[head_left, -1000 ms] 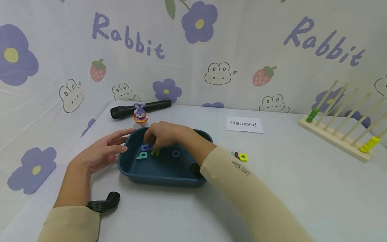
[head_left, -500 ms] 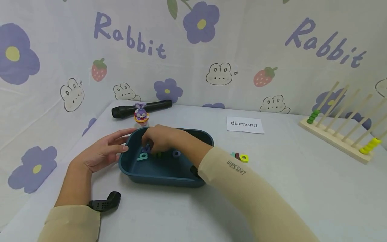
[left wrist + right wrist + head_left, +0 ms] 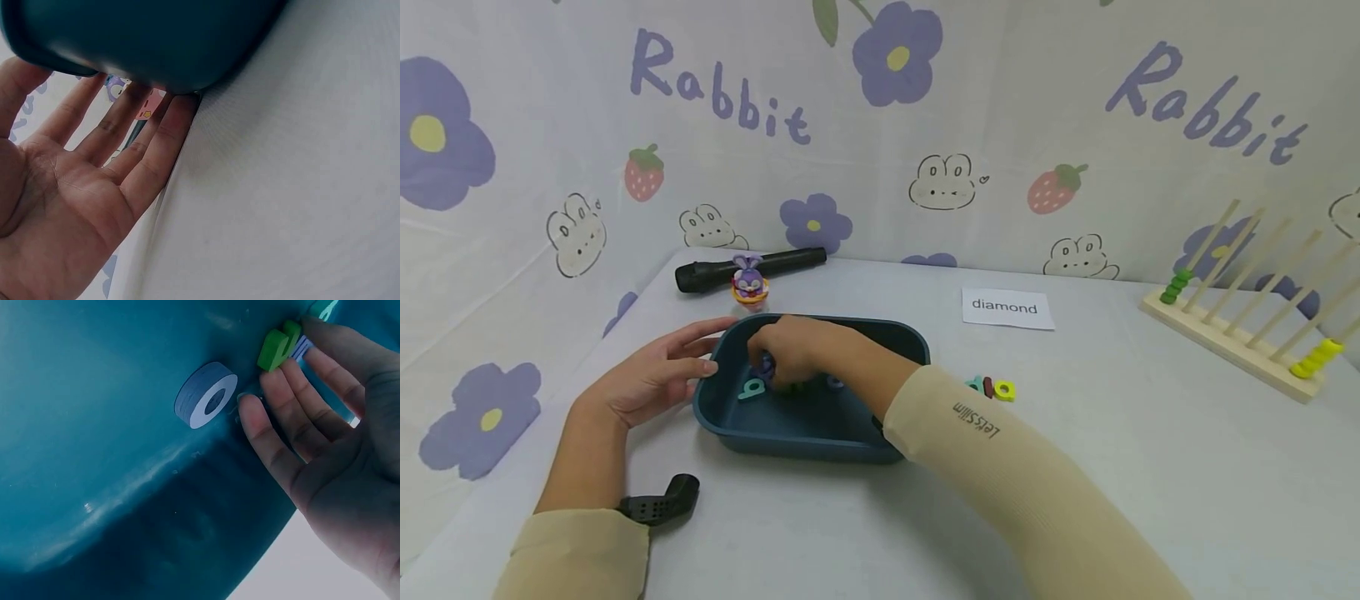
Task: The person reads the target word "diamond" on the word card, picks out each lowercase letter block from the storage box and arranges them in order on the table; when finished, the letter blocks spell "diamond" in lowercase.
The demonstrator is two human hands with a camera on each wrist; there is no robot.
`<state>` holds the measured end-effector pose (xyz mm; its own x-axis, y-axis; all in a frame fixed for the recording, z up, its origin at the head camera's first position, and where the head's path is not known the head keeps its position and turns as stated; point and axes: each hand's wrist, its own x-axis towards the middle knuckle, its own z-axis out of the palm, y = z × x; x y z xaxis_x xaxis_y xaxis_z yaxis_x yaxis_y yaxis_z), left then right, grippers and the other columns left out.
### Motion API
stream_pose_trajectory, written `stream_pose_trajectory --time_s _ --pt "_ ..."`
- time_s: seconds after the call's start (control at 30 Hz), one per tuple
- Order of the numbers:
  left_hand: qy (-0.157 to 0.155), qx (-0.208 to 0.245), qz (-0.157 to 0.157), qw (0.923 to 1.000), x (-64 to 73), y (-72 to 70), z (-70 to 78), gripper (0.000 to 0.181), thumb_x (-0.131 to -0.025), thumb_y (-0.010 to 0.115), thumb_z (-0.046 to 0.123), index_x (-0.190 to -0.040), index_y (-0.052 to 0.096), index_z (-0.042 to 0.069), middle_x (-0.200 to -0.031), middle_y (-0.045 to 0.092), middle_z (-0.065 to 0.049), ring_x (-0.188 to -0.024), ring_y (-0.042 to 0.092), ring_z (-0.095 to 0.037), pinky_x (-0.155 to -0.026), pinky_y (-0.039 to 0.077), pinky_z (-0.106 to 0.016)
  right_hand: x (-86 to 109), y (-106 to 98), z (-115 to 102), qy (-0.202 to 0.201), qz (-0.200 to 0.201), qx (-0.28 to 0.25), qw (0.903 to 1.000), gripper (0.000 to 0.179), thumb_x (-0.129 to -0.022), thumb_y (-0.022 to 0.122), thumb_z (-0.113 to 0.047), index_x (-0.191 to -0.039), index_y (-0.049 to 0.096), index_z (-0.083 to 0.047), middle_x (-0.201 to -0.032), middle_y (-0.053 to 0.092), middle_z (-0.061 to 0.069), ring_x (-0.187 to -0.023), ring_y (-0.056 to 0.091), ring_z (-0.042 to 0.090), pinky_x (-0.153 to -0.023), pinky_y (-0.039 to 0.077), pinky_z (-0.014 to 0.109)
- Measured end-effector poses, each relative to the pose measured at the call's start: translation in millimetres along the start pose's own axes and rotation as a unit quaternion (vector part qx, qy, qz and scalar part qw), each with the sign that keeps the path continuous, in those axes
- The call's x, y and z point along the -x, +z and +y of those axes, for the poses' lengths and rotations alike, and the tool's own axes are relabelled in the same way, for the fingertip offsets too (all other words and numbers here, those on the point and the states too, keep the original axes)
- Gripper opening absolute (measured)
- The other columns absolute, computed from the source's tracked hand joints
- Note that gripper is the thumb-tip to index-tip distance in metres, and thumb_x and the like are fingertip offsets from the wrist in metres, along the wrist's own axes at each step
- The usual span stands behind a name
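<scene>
The right hand (image 3: 793, 350) reaches into the dark teal tray (image 3: 805, 446). Its thumb and index finger pinch a purple letter (image 3: 301, 347), partly hidden by the fingers. Beside the fingertips, a green letter (image 3: 275, 349) stands close against the hand in the right wrist view. A turquoise letter (image 3: 751, 389) lies near the tray's left end. The purple-grey ring-shaped letter (image 3: 206, 397) rests on the tray floor, apart from the fingers. The left hand (image 3: 658, 371) touches the tray's left side with thumb and fingers extended, its palm visible in the left wrist view.
Several small letters, including a yellow one (image 3: 1003, 390), lie right of the tray. Behind are a "diamond" card (image 3: 1007, 309), a black microphone (image 3: 707, 275) and a purple rabbit figure (image 3: 749, 283). A wooden bead rack (image 3: 1232, 346) stands at the right.
The right hand has shifted slightly left and its fingers have closed around the purple letter, which lay more openly visible before. The left hand stays at the tray's side.
</scene>
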<state>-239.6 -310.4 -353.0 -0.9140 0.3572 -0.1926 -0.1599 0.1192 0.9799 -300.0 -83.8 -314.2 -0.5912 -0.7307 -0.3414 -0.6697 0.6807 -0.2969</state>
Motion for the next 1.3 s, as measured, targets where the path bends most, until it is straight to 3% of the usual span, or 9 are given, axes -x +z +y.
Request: stream_pose_trajectory --time_s 0.37,0.7,0.93,1.17,1.3 --pt "-0.001 0.008 -0.003 1.0000 -1.2 0.5 0.7 0.069 -0.101 0.062 0.015 -0.162 0.032 0.022 -0.170 0.023 -0.017 -0.126 0.060 -0.011 -0.099 0.056 -0.031 2.6 -2.5 3.9 -0.004 -0.007 -0.010 0.9999 0.027 -0.099 0.069 -0.023 -0.127 0.067 -0.025 -0.121 0.062 -0.001 -0.103 0.060 0.018 -0.089 0.055 0.031" --pt "0.002 0.005 -0.003 1.0000 -1.1 -0.1 1.2 0.068 -0.101 0.061 0.015 -0.162 0.033 0.023 -0.170 0.022 -0.016 -0.127 0.058 -0.011 -0.099 0.056 -0.030 2.7 -3.9 5.7 0.002 -0.026 -0.023 0.9994 0.039 -0.099 0.068 -0.023 -0.138 0.065 -0.024 -0.135 0.060 0.003 -0.112 0.056 0.020 -0.101 0.053 0.038" --pt "0.003 0.004 -0.001 1.0000 1.2 -2.2 -1.4 0.068 -0.101 0.061 0.015 -0.162 0.032 0.023 -0.170 0.023 -0.016 -0.126 0.058 -0.011 -0.099 0.056 -0.030 -0.5 -1.3 3.4 -0.003 -0.023 -0.014 0.9996 0.032 -0.095 0.075 -0.026 -0.127 0.068 -0.025 -0.122 0.062 0.000 -0.107 0.058 0.018 -0.091 0.053 0.033" --pt "-0.004 0.003 0.000 1.0000 -0.1 -3.1 -0.1 0.070 -0.100 0.063 0.015 -0.162 0.032 0.023 -0.170 0.024 -0.014 -0.131 0.055 -0.015 -0.099 0.056 -0.031 2.8 -12.8 13.2 -0.033 -0.015 -0.095 0.9948 0.030 -0.097 0.071 -0.021 -0.126 0.069 -0.022 -0.114 0.068 0.002 -0.100 0.063 0.018 -0.087 0.055 0.030" --pt "-0.006 0.004 0.000 1.0000 -2.4 -2.5 0.1 0.071 -0.099 0.063 0.014 -0.162 0.032 0.022 -0.169 0.025 -0.014 -0.133 0.053 -0.019 -0.100 0.056 -0.032 8.4 -19.7 19.0 -0.058 -0.024 -0.184 0.9809 0.034 -0.097 0.067 -0.014 -0.131 0.068 -0.016 -0.115 0.071 0.007 -0.097 0.071 0.021 -0.086 0.059 0.030"
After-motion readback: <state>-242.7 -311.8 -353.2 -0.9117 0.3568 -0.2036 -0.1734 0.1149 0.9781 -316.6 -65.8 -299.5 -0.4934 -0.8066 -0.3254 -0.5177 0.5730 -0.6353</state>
